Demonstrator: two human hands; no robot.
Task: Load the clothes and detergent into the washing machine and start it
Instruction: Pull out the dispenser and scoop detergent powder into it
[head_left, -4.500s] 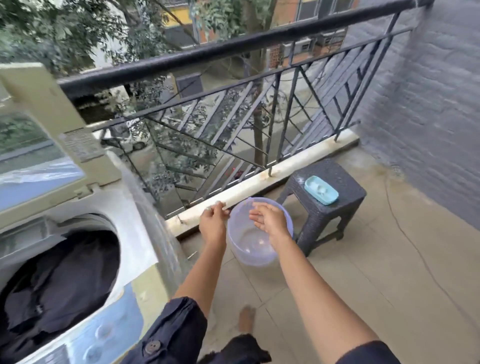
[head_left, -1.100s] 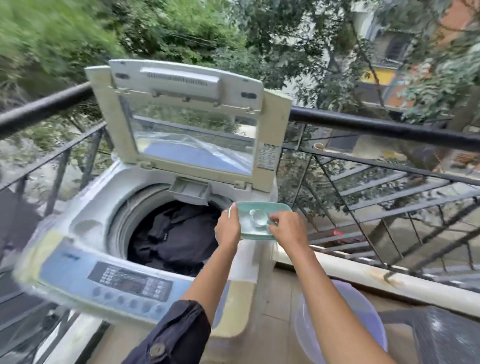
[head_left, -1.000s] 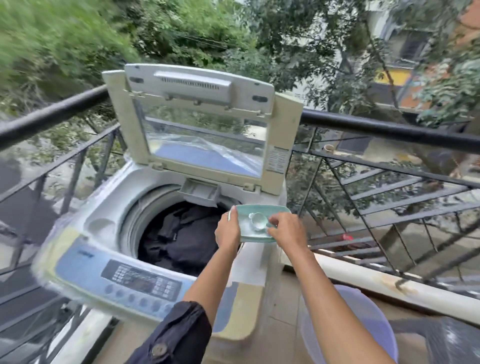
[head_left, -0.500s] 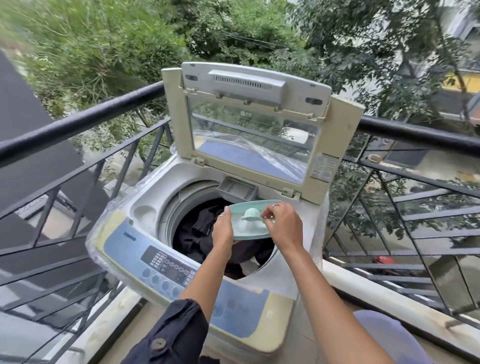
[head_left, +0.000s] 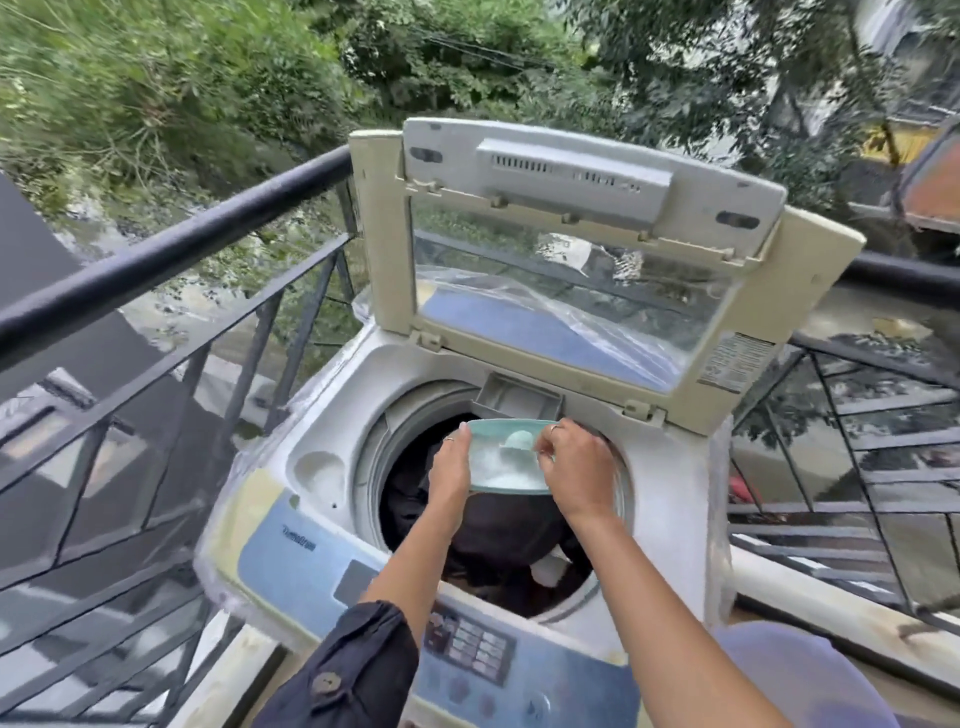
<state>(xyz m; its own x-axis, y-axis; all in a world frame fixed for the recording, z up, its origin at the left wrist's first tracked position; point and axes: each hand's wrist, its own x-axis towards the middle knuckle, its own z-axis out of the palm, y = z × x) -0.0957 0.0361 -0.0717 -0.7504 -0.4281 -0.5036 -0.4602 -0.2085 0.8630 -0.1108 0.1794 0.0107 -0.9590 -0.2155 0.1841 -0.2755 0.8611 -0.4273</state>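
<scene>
A top-loading washing machine (head_left: 332, 410) stands on a balcony with its lid (head_left: 571, 249) raised. Dark clothes (head_left: 498, 545) fill the drum. Over the drum opening I hold a teal detergent tray (head_left: 511, 467) with white powder and a small scoop in it. My left hand (head_left: 451, 470) grips the tray's left edge. Its right edge is pinched by my right hand (head_left: 574, 470). The tray tilts toward me, just below the small dispenser drawer (head_left: 519, 397) at the drum's back rim. The control panel (head_left: 467, 647) lies at the front.
A black metal railing (head_left: 156, 260) runs behind and to both sides of the machine. A pale purple basin (head_left: 800, 670) sits on the floor at the lower right. Trees and buildings lie beyond the railing.
I put down the purple basin, picked up the teal tray from the stool, and carried it to the machine. In the last second the tray moved over the drum and tilted.
</scene>
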